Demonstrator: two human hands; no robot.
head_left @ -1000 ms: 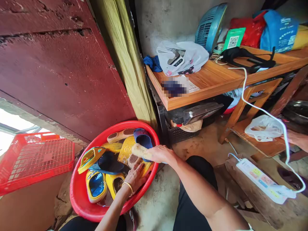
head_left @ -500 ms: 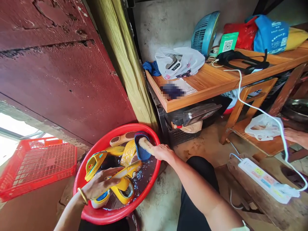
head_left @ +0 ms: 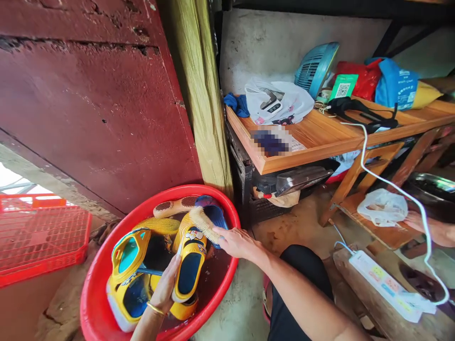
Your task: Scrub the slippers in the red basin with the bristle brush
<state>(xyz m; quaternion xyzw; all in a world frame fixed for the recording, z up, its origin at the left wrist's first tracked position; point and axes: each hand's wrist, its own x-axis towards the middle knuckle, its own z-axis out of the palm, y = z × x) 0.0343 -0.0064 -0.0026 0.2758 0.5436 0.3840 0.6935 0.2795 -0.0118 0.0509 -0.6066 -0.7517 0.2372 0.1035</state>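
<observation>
A red basin (head_left: pixel 93 289) of dark water holds several shoes. My left hand (head_left: pixel 168 283) grips the side of a yellow clog (head_left: pixel 194 253) with a blue insole and a cartoon figure on its front. The clog is tilted, its opening toward me. My right hand (head_left: pixel 239 242) is closed on a scrub brush (head_left: pixel 203 221), whose pale bristles are at the clog's toe; whether they touch is unclear. Behind the brush lies a blue clog (head_left: pixel 216 213). More yellow clogs (head_left: pixel 132 296) lie at the left, and a beige sole (head_left: pixel 172 207) shows at the back.
A red plastic crate (head_left: pixel 42 241) stands left, near a dark red door (head_left: pixel 95 118). Right of the basin is a wooden table (head_left: pixel 313 137) with bags and a fan. A power strip (head_left: pixel 386 284) rests on a bench; its white cable crosses nearby. Another person's hand (head_left: pixel 423 227) shows at right.
My left hand has turned the yellow clog so its opening faces me. The brush has moved from the blue clog to the yellow clog's toe. The view has shifted slightly.
</observation>
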